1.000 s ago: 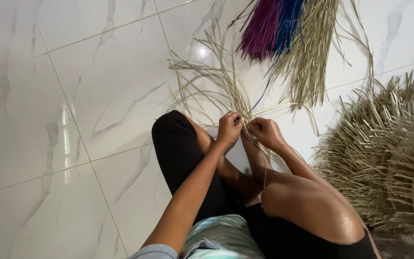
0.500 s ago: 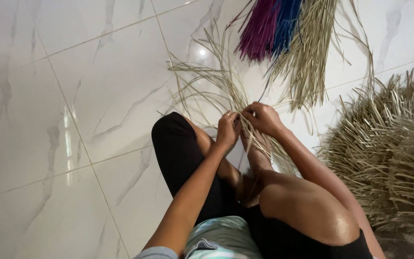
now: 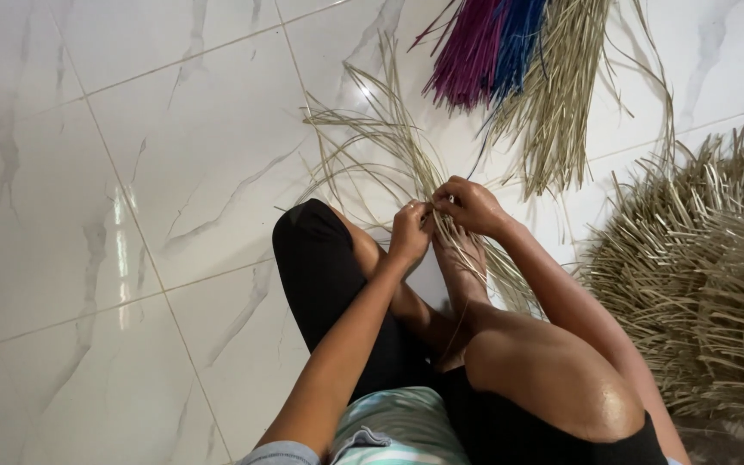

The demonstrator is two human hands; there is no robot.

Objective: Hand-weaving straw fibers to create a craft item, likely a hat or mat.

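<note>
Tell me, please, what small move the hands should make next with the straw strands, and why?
Probably draw the pinched strands tight. The left hand and right hand meet fingertip to fingertip over the foot, gripping the strands where they cross, while the loose ends fan out slack across the floor.

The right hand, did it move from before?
Yes. The right hand has shifted slightly left, away from the woven mat, closing against the left hand on the straw strands.
</note>
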